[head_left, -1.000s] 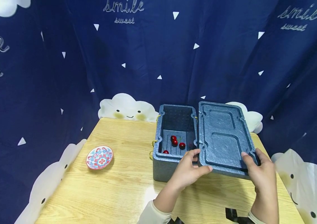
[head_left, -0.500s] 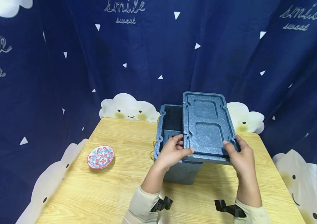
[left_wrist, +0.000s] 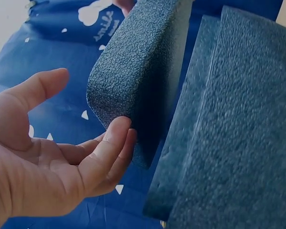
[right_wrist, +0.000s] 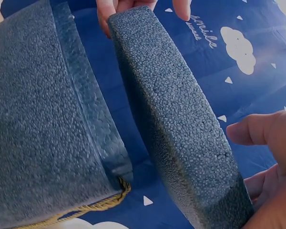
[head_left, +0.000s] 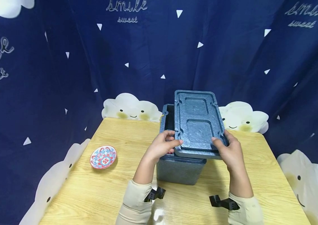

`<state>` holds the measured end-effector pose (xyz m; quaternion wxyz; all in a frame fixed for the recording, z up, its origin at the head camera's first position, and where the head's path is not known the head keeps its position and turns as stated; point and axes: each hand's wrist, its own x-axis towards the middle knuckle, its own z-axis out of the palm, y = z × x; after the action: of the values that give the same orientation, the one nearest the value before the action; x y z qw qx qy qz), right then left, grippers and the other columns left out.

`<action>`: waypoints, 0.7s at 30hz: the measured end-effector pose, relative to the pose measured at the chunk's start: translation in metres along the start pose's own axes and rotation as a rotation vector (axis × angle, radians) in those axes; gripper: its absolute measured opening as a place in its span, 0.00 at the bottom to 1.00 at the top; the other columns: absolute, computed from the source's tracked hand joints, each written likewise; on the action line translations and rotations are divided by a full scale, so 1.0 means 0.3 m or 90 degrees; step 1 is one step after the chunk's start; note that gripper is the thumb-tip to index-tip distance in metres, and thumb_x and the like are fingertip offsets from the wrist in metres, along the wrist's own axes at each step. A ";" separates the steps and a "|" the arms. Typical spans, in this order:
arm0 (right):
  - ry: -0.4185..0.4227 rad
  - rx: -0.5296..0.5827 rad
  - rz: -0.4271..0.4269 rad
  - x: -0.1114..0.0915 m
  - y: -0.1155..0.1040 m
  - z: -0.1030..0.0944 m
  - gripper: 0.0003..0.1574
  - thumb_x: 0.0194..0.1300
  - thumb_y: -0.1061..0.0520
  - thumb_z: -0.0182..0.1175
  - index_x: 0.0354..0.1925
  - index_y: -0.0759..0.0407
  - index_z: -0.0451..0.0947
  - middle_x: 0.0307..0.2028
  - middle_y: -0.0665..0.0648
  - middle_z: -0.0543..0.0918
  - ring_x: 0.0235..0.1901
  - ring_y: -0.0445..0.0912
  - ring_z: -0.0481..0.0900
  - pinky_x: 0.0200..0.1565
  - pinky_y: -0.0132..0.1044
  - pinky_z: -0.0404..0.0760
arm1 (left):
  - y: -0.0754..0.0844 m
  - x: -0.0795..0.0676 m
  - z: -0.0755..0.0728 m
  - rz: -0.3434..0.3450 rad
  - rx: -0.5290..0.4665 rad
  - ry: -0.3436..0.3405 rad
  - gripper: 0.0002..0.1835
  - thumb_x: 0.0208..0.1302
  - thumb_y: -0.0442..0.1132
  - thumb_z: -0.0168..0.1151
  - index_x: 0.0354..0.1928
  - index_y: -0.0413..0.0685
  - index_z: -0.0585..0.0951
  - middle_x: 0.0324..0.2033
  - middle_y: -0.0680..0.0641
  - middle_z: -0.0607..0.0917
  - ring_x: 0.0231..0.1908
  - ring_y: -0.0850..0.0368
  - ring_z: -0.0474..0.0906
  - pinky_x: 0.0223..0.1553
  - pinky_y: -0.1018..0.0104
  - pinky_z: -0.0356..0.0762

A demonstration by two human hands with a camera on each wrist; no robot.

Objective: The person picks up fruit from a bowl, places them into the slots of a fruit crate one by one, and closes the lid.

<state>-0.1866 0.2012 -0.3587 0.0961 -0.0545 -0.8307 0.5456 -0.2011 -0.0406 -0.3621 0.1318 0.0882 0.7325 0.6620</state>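
Observation:
A blue-grey foam box lid hangs tilted just above the matching foam box, covering most of its opening. My left hand holds the lid's near left corner, fingers at its edge and underside, thumb toward the top. At the near right edge my right hand grips it, thumb at the upper face. Both wrist views show a gap between lid and box rim. A bit of red from the cherries shows through the opening; the rest of them are hidden.
A small patterned dish sits on the left of the wooden table. Yellow cord runs along the box's side. A dark blue curtain with white clouds hangs behind and beside the table.
Both hands have carried the lid leftward from beside the box to above it. The opening and cherries, visible earlier, are now mostly covered. The dish has stayed in place.

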 end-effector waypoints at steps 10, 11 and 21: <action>-0.039 -0.029 0.008 -0.014 -0.016 0.010 0.48 0.63 0.51 0.57 0.68 0.73 0.46 0.67 0.73 0.51 0.66 0.59 0.47 0.63 0.51 0.50 | 0.006 -0.010 -0.030 -0.012 0.023 0.017 0.34 0.58 0.43 0.65 0.63 0.36 0.64 0.49 0.37 0.70 0.35 0.51 0.76 0.40 0.57 0.77; -0.047 -0.031 0.006 -0.014 -0.016 0.011 0.48 0.64 0.51 0.57 0.68 0.73 0.46 0.67 0.73 0.51 0.66 0.59 0.47 0.63 0.51 0.50 | 0.008 -0.010 -0.035 -0.010 0.030 0.021 0.34 0.58 0.43 0.65 0.63 0.36 0.65 0.49 0.37 0.71 0.34 0.52 0.76 0.40 0.57 0.77; -0.095 0.015 -0.037 0.016 0.000 0.043 0.48 0.63 0.55 0.58 0.68 0.75 0.44 0.64 0.75 0.56 0.64 0.60 0.53 0.61 0.51 0.56 | 0.008 -0.005 -0.077 0.012 0.034 0.073 0.32 0.57 0.42 0.65 0.61 0.37 0.67 0.48 0.37 0.71 0.32 0.51 0.75 0.39 0.56 0.76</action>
<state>-0.1942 0.1906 -0.3630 0.0502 0.0112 -0.8302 0.5550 -0.2068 -0.0627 -0.3575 0.0810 0.0609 0.7554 0.6474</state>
